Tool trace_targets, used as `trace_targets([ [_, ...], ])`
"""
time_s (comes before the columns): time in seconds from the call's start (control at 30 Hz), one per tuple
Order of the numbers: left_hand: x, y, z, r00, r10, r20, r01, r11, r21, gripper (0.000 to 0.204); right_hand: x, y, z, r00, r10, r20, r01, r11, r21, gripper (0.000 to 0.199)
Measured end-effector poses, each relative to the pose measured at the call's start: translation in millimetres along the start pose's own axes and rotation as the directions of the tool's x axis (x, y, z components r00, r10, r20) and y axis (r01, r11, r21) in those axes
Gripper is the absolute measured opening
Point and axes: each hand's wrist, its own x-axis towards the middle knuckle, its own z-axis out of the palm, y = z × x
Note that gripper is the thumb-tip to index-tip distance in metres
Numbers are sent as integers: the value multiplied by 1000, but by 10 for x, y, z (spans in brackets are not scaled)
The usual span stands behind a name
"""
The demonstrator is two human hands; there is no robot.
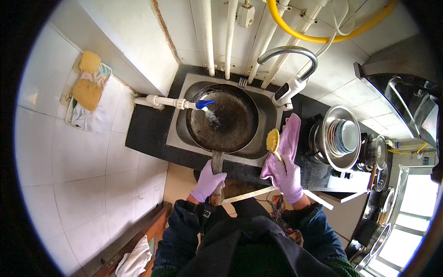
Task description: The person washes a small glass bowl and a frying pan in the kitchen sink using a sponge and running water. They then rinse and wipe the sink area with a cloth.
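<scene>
A large dark wok (230, 121) sits in the steel sink (181, 134), with water running onto it from a white wall tap with a blue handle (203, 104). My left hand (208, 181), in a purple glove, grips the wok's handle (217, 173) at the sink's front edge. My right hand (287, 174), also gloved in purple, holds a yellow round scrubbing brush (273, 141) beside the wok's right rim. A pink cloth (290, 134) lies on the counter under that hand.
A curved steel faucet (295, 64) rises behind the sink. Stacked steel bowls and plates (341, 136) stand on the dark counter at the right. Sponges hang in a wall rack (87, 90) at the left. White pipes and a yellow hose (323, 37) run down the back wall.
</scene>
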Motion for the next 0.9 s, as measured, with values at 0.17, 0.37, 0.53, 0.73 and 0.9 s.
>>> trace_targets([
  [0.17, -172, 233, -63, 996, -87, 17, 87, 996, 27, 40, 83, -127, 97, 1000, 26, 4, -26, 981, 192, 24],
  [0.37, -482, 384, -58, 971, -182, 155, 203, 969, -138, 38, 245, -307, 175, 995, -60, -76, 74, 976, 207, 18],
  [0.53, -358, 245, -47, 981, -141, 135, 154, 984, -86, 44, 377, -463, 239, 999, -6, -37, 11, 989, 150, 14],
  [0.73, -43, 161, -182, 995, -91, 48, 89, 994, 61, 41, 891, -689, 660, 990, -51, 132, 47, 998, 31, 24],
  [0.9, 89, 294, -340, 967, -209, 145, 229, 963, -140, 35, 1609, -928, 1433, 984, -119, 135, 125, 991, -36, 36],
])
